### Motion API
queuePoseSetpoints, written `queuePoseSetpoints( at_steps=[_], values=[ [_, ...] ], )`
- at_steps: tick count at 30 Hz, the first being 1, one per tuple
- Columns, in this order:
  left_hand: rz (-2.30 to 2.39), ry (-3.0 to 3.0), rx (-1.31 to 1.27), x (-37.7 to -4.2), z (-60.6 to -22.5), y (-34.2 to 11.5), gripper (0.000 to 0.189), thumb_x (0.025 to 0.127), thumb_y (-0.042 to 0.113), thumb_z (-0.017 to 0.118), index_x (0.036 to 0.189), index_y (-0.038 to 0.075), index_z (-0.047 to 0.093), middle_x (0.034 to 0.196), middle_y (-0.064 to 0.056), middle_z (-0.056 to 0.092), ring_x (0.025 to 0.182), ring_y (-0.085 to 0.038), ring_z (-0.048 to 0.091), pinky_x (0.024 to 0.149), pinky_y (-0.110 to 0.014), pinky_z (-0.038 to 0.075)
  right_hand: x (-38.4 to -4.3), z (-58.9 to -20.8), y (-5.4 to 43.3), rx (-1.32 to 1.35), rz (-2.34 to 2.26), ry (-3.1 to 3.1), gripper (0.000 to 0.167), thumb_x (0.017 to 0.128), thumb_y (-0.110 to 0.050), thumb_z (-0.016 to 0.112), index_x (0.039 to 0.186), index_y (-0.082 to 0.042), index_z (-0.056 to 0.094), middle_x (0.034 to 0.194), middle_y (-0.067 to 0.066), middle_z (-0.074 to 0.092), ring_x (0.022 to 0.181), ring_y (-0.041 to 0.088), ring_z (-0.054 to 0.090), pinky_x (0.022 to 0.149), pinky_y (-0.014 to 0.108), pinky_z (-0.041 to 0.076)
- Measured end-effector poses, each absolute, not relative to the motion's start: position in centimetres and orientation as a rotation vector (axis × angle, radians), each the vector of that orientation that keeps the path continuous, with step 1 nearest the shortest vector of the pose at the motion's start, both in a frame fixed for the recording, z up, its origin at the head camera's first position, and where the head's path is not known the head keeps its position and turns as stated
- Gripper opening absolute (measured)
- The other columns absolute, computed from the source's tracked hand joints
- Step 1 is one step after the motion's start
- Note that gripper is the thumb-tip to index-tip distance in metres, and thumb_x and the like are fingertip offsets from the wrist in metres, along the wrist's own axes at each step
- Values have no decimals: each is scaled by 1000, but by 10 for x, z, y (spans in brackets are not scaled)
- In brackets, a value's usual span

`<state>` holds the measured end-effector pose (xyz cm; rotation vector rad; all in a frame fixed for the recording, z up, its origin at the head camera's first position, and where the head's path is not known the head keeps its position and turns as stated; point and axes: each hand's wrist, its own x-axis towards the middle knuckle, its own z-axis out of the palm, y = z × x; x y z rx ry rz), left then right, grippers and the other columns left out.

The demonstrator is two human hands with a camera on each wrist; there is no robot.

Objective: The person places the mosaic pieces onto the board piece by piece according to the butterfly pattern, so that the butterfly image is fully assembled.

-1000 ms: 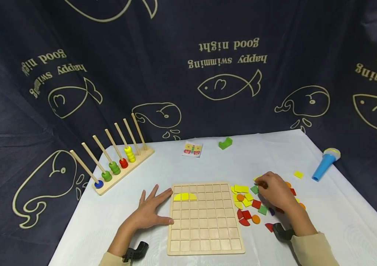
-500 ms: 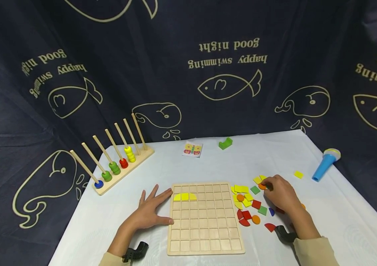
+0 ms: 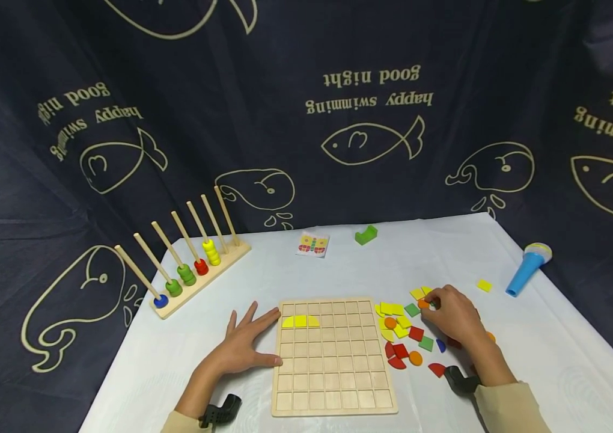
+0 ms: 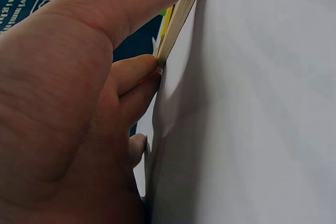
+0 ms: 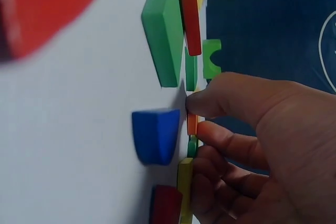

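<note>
My left hand (image 3: 243, 344) lies with fingers spread on the white cloth, its thumb and index finger touching the left edge of the wooden grid board (image 3: 333, 363). Three yellow pieces (image 3: 300, 321) sit in a row near the board's upper left. Right of the board, my right hand (image 3: 454, 314) has its thumb and index finger at the edges of an orange disc (image 5: 192, 124), pinching it low at the table. Close by are a green square (image 3: 411, 310), yellow squares (image 3: 417, 294) and a blue half-round piece (image 5: 156, 135). The palm hides some pieces beneath it.
More loose pieces, such as a red square (image 3: 416, 334), lie between board and right hand. A peg abacus (image 3: 204, 280) stands back left. Behind are a picture card (image 3: 313, 245) and a green notched block (image 3: 366, 235). A blue toy microphone (image 3: 524, 272) lies far right.
The right hand has drawn back slightly, uncovering yellow squares and the orange disc, which now shows between its thumb and index finger. The left hand and board stay as they were.
</note>
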<state>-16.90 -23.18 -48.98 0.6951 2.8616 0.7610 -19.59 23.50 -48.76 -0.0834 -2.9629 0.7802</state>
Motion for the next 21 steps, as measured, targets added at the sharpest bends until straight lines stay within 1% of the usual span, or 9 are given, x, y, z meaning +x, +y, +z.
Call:
queuePoseSetpoints(
  at_steps=[6,9,13,17,21],
  values=[
    [759,2863,702,-170,-491,-232,100,66,67,74,149,22,40,151,8,35,144,-35,6,106,-64,-10,-197,-488,234,-123,794,-2979,41,70,-24,83,97,3,69,85,9,54,77,27,50,69,42,48],
    [753,2867,698,-170,-492,-232,100,66,68,73,149,22,40,151,8,35,144,-35,6,106,-64,-10,-196,-487,231,-123,812,-2964,42,70,-25,83,98,3,68,85,9,53,78,28,49,70,41,48],
    [758,2867,700,-170,-491,-232,100,66,68,74,148,22,40,151,8,36,144,-35,6,106,-64,-10,-196,-483,226,-83,843,-2941,40,72,-23,80,100,2,67,87,9,53,79,27,49,70,39,47],
    [765,2867,711,-170,-491,-232,100,66,66,75,148,22,40,151,8,36,144,-35,7,106,-65,-10,-195,-477,220,-27,873,-2919,38,74,-22,77,101,2,67,87,9,53,77,25,49,68,36,46],
    [751,2870,692,-170,-492,-232,101,65,68,75,149,24,39,151,10,35,144,-33,6,107,-63,-10,-196,-475,212,24,904,-2903,34,74,-20,76,101,-1,68,87,7,53,76,23,49,67,34,46]
  ],
)
